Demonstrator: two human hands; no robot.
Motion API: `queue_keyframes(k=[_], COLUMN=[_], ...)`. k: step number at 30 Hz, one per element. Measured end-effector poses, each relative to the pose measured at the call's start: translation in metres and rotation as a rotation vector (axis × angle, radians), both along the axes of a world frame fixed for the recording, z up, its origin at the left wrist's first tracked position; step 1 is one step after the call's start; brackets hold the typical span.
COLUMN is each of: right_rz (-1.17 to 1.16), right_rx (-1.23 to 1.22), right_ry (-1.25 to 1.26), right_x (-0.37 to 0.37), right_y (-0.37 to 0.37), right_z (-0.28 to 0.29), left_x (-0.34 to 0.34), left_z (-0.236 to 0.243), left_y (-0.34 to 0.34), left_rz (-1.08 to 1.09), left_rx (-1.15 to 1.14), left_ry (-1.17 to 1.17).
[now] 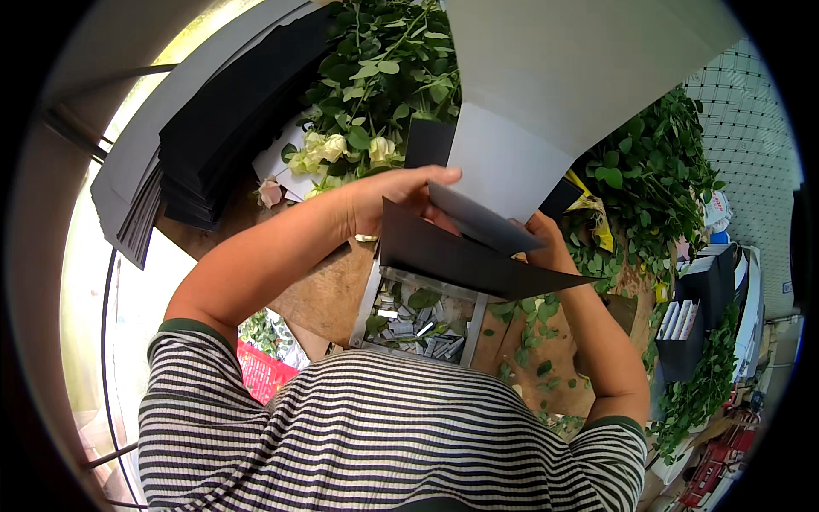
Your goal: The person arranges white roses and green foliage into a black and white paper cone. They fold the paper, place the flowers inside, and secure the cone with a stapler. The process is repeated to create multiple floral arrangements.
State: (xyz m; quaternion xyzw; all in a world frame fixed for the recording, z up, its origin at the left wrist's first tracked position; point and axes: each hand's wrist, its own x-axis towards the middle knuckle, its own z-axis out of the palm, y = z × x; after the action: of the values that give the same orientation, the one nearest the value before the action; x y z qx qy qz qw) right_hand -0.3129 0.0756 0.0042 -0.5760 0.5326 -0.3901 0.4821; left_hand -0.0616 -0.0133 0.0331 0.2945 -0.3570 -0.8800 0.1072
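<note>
Both hands are on a stiff black sheet (pixel 486 263) with a folded grey flap (pixel 478 218), in front of my chest. My left hand (pixel 399 198) is at its left end, thumb stretched out above the flap and fingers partly hidden behind the sheet. At the right end of the flap, my right hand (pixel 548 243) has its fingers closed on the edge, partly covered by the sheet. A large pale grey sheet (pixel 589 77) rises just beyond the hands; whether it joins the black one, I cannot tell. Below the sheet sits an open drawer (pixel 367 307) holding small grey strips and leaves.
Black sheets (pixel 230 111) are stacked at the far left beside grey ones (pixel 128 205). Cream roses (pixel 324 149) and leafy stems (pixel 384 60) lie beyond my left hand. More foliage (pixel 648 162) is at the right. Loose leaves scatter over the wooden table (pixel 320 294).
</note>
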Motion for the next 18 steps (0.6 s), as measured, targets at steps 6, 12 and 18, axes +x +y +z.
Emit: queue_keyframes(k=[6, 12, 18], right_rz=[0.145, 0.308, 0.018], right_rx=[0.522, 0.847, 0.813], right_ry=[0.334, -0.078, -0.576], right_x=[-0.01, 0.018, 0.046], right_y=[-0.002, -0.001, 0.045], right_z=[-0.042, -0.051, -0.072], left_x=[0.017, 0.033, 0.059], left_z=[-0.102, -0.115, -0.098], left_y=[0.027, 0.038, 0.048], left_rz=[0.097, 0.011, -0.315], left_rx=[-0.014, -0.341, -0.381], left_ry=[-0.05, 0.02, 0.0])
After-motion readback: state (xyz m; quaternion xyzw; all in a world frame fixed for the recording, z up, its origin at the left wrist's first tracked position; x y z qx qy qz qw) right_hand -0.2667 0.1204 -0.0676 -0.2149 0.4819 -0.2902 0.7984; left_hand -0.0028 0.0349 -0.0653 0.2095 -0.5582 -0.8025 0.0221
